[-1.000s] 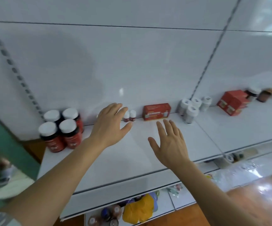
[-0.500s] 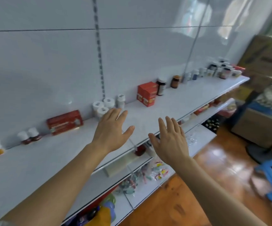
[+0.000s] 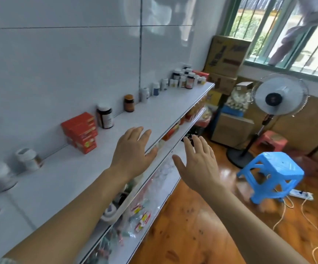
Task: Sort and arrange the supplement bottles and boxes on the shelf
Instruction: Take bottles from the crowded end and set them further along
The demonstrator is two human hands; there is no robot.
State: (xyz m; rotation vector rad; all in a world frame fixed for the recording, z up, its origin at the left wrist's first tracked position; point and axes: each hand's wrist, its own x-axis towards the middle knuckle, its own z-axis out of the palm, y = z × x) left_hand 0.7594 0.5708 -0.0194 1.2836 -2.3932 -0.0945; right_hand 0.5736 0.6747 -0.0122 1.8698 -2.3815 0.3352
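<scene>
Two bare hands are out in front, and nothing is in either grip. Biggest thing in view is the white shelf [image 3: 165,109], a long board running away along the white wall toward the window [image 3: 287,35]. Stacked cardboard cartons [image 3: 226,60] fill the corner past its far end, with a standing fan [image 3: 279,96] beside them on the wooden floor and a blue plastic stool [image 3: 272,174] nearer the camera. A lower shelf [image 3: 154,197] sits beneath, packed with small clear packets.

Up on the top board, a stack of red boxes [image 3: 82,132] stands against the wall, and just to its right a dark bottle with a white label [image 3: 105,117]. Further along, a small amber bottle [image 3: 129,103] stands alone, then a cluster of mixed supplement bottles [image 3: 183,79] crowds the far end. White-capped bottles [image 3: 27,159] sit at the near left, blurred.

Left hand [image 3: 133,151] hovers over the shelf's front edge, fingers straight and spread, palm down, holding nothing, well short of the red boxes. Right hand [image 3: 198,164] hangs just beside it, out past the shelf over the floor, fingers likewise straight and fanned, grip empty.
</scene>
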